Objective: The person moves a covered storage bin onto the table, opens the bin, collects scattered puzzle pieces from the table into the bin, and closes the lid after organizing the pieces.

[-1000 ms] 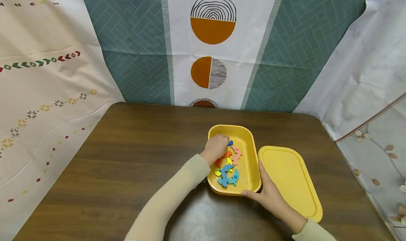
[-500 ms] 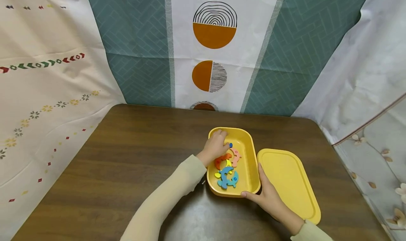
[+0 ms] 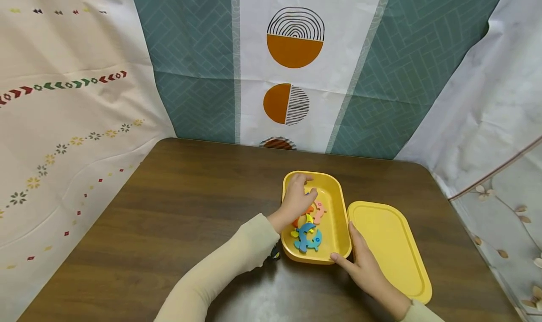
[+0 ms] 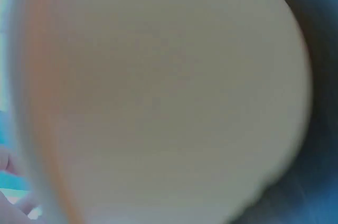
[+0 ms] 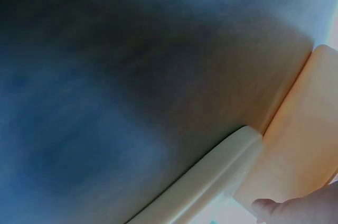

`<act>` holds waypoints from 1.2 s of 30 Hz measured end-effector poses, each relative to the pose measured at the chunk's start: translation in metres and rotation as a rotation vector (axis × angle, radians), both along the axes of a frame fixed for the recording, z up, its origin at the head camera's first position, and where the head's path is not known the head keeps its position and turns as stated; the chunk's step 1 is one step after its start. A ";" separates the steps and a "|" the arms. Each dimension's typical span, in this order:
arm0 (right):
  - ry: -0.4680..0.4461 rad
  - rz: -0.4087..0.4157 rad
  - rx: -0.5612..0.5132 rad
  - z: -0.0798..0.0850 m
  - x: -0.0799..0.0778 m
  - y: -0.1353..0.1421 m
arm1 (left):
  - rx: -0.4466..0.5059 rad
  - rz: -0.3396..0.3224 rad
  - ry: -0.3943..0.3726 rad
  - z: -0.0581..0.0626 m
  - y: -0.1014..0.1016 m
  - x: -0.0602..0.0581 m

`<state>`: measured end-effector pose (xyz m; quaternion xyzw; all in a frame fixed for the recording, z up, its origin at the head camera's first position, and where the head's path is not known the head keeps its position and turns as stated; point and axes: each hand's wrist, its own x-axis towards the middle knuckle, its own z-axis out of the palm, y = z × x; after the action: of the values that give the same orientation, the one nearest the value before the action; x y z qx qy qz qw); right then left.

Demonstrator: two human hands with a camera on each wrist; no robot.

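Note:
A yellow box [image 3: 337, 218] sits on the table with several flat, coloured animal-like pieces inside. Among them are a blue piece [image 3: 304, 232], a teal piece [image 3: 316, 241], a pink piece [image 3: 320, 213] and a yellow piece [image 3: 309, 218]; an orange-red piece is partly covered by my left hand. That left hand [image 3: 295, 199] reaches over the box's left rim, thumb and fingers spread apart above the pieces. My right hand [image 3: 366, 265] holds the box's near right corner, thumb at the near rim and fingers along the right wall. In the right wrist view its thumb [image 5: 296, 211] meets the box wall.
A yellow lid [image 3: 389, 251] lies right of the box, beside my right hand. A small dark object [image 3: 275, 253] shows beneath my left sleeve. Patterned cloths hang around the brown table [image 3: 203, 195]. A blurred pale surface [image 4: 174, 97] fills most of the left wrist view.
My left hand, first bunched low inside the box, has lifted slightly and shifted right, its thumb and fingers spreading apart. My right hand stays at the box corner. The head view has shifted slightly.

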<state>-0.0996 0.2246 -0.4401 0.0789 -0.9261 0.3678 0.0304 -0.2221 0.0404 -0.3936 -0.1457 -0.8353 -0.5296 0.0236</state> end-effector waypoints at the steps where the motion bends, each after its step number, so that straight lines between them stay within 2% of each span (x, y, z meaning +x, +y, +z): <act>1: 0.002 -0.004 -0.003 0.000 0.000 0.001 | 0.047 0.005 -0.009 0.001 0.001 0.002; 4: 0.007 -0.018 -0.030 0.001 0.002 0.006 | 0.135 0.020 -0.027 0.005 0.004 0.010; 11: 0.039 -0.037 -0.049 0.006 0.001 0.021 | 0.202 0.021 -0.046 0.017 0.015 0.034; 17: 0.013 -0.054 -0.057 0.015 -0.004 0.033 | 0.264 0.033 -0.004 0.024 0.025 0.053; 21: -0.030 -0.090 -0.050 0.021 -0.004 0.043 | 0.269 -0.039 -0.019 0.025 0.031 0.067; 26: -0.053 -0.162 -0.038 0.024 -0.004 0.057 | 0.214 -0.149 -0.029 0.020 0.039 0.086; 32: -0.101 -0.206 -0.013 0.026 -0.005 0.080 | 0.162 -0.229 -0.023 0.013 0.049 0.098; 36: -0.161 -0.229 0.018 0.026 -0.005 0.093 | 0.161 -0.257 -0.051 0.011 0.056 0.105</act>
<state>-0.1046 0.3180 -0.4141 -0.0566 -0.9318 0.3585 -0.0028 -0.1169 0.0967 -0.3825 -0.2357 -0.7648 -0.5971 -0.0541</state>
